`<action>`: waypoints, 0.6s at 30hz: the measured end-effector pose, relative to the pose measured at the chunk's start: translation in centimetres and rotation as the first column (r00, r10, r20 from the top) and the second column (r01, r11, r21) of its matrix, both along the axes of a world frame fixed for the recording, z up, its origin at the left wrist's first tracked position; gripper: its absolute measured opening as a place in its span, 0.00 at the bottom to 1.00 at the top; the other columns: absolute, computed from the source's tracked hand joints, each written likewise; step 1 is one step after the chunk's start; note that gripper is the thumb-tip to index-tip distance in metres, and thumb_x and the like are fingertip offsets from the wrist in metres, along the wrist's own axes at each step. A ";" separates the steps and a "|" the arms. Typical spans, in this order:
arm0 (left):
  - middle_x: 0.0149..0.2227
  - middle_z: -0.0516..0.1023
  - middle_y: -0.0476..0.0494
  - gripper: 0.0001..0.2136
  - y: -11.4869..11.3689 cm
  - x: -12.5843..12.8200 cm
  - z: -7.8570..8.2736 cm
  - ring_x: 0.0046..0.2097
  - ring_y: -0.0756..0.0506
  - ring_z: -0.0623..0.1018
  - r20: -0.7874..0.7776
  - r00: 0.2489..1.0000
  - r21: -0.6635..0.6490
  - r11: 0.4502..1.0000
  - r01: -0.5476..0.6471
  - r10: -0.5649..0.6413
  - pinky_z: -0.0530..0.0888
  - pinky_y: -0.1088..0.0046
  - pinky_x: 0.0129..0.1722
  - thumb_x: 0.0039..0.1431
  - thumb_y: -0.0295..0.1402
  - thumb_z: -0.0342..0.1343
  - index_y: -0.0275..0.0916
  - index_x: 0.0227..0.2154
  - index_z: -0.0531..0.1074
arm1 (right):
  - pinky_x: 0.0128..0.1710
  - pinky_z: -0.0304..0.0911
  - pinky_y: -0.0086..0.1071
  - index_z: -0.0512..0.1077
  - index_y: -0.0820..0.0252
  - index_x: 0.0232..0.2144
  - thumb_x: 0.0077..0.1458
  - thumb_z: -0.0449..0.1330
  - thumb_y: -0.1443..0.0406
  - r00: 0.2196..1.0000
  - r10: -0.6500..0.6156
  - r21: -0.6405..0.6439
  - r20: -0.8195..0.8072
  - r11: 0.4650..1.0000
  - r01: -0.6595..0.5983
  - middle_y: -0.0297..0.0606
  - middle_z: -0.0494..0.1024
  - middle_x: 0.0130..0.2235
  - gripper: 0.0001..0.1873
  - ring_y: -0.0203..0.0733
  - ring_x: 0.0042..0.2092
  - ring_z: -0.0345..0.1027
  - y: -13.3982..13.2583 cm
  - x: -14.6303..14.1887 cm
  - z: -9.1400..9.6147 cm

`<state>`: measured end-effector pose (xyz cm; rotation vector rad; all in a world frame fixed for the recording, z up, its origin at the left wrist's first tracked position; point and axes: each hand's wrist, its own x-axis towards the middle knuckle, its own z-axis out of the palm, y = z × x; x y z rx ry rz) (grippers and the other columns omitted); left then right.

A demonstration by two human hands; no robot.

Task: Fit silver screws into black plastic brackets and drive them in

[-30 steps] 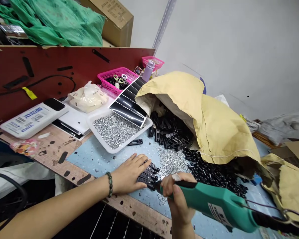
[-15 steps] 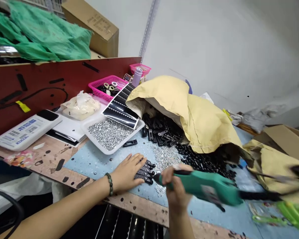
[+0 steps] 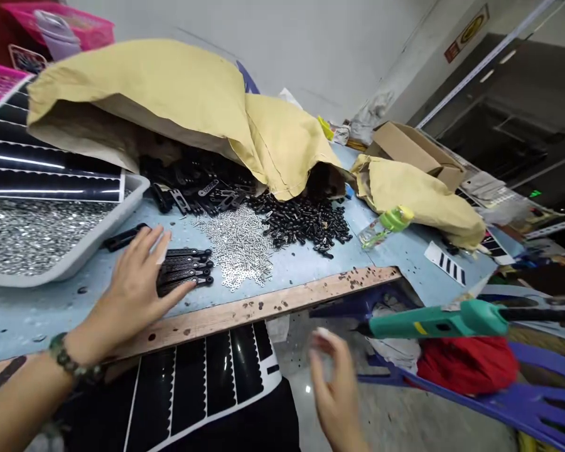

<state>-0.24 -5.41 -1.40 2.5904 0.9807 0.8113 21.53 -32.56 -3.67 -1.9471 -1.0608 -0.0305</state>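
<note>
the left hand (image 3: 134, 285) lies flat on a row of black strips (image 3: 186, 270) near the front edge of the blue surface (image 3: 311, 257), its grip spread wide and closed on nothing; the palm hides the strips' near ends. the right hand (image 3: 336, 389) is blurred below that edge, its grip loosely open and empty. the green tool (image 3: 433, 321) is apart to its right; what carries it is unclear. a yellow sack (image 3: 179, 88) hides most of the black parts (image 3: 301, 220).
</note>
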 end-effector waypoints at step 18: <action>0.46 0.77 0.44 0.18 -12.7 0.8 -5.9 0.44 0.45 0.76 0.080 0.887 -0.176 0.869 0.462 -0.455 0.75 0.71 0.43 0.56 0.21 0.49 0.40 0.49 0.66 | 0.29 0.60 0.29 0.70 0.56 0.34 0.55 0.57 0.51 0.682 0.184 -0.135 -0.708 0.912 -0.387 0.33 0.66 0.32 0.15 0.37 0.28 0.61 4.7 0.2 -3.3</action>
